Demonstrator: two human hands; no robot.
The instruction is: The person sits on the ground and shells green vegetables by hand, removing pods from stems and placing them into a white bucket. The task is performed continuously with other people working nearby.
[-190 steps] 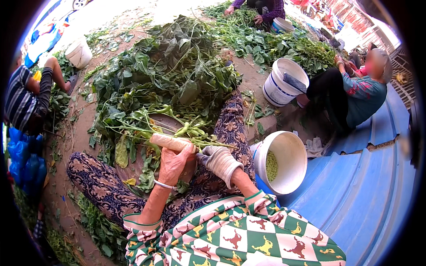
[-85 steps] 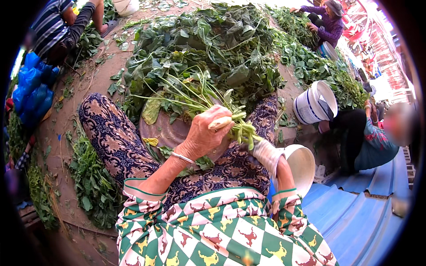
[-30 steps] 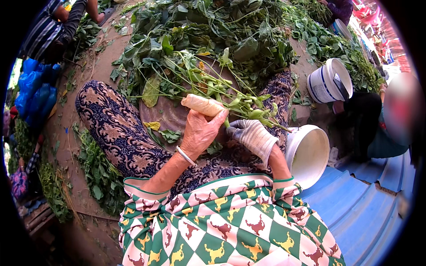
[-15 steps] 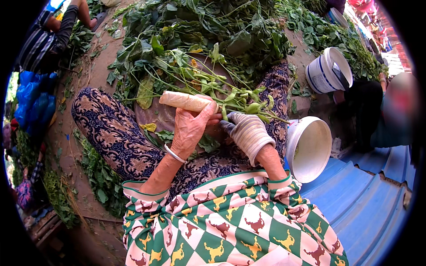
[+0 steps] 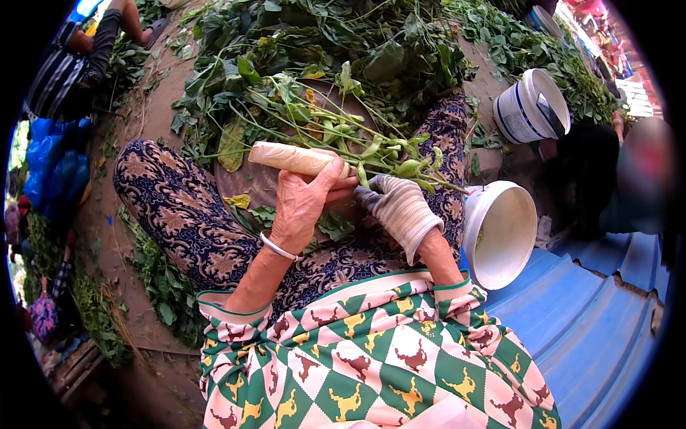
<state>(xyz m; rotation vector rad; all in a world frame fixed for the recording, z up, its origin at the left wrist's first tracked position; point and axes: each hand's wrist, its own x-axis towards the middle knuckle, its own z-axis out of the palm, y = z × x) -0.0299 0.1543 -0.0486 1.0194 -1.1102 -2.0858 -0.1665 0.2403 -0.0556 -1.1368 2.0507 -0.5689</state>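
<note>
The left hand [image 5: 304, 204] gripped a pale wrapped bundle [image 5: 293, 159] of bean stalks [image 5: 343, 132] at frame centre. Just beside it, the gloved right hand [image 5: 399, 207] pinched a green pod [image 5: 409, 169].

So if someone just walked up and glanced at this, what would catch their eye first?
Probably the bare left hand in the middle, gripping a pale wrapped roll at the base of a leafy bunch with green pods, the gloved right hand beside it. Behind lies a big heap of green plants; a white bucket stands at right.
</note>
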